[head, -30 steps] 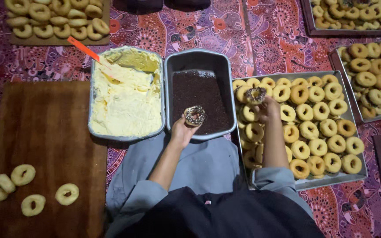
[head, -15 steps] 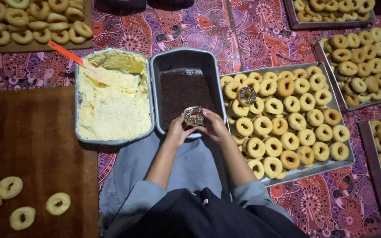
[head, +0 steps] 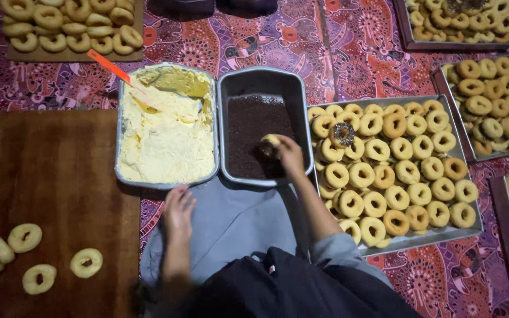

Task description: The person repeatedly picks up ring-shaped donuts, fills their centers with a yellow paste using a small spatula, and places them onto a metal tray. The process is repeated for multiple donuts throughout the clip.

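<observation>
a patterned purple cloth (head: 254,41) covers the floor, and everything sits on it. at the left lies a big brown wooden board (head: 54,176) with four plain ring donuts (head: 25,237) near its lower corner. to the right is a large metal tray (head: 443,235) filled with rows of plain donuts, one of them, a sprinkled donut (head: 342,134), already dark on top. more trays of donuts line the top and right edges. in the middle stand two metal pans side by side, touching: the cream pan (head: 166,126) full of pale yellow cream, with an orange-handled spatula (head: 110,68) stuck in it, and the sprinkle pan (head: 263,126) holding dark chocolate sprinkles. the right hand (head: 288,156) reaches into the sprinkle pan, fingers closed around a donut (head: 270,143) pressed face down onto the sprinkles near the pan's right side. the left hand (head: 178,206) rests empty, fingers loosely spread, on the grey lap cloth (head: 237,224) just below the cream pan.
</observation>
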